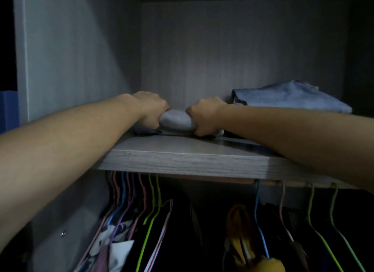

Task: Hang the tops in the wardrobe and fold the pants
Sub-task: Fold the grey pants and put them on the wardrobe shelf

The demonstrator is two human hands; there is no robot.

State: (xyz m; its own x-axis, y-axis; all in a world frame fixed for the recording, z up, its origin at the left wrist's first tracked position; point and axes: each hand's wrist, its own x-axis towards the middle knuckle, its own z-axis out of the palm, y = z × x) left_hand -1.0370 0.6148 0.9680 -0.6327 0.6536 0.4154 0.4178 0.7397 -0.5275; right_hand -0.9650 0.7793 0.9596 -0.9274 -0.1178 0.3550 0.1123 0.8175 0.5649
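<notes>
A folded grey garment lies on the wardrobe's upper shelf, in the middle of the view. My left hand grips its left end with curled fingers. My right hand grips its right end the same way. Both forearms reach up over the shelf's front edge. On the same shelf, to the right, rests a folded stack of blue jeans. The far part of the grey garment is hidden behind my hands.
Below the shelf, several coloured hangers hang with dark and patterned tops. A yellow garment hangs right of centre, with more hangers at the right. The wardrobe's side panel stands at the left.
</notes>
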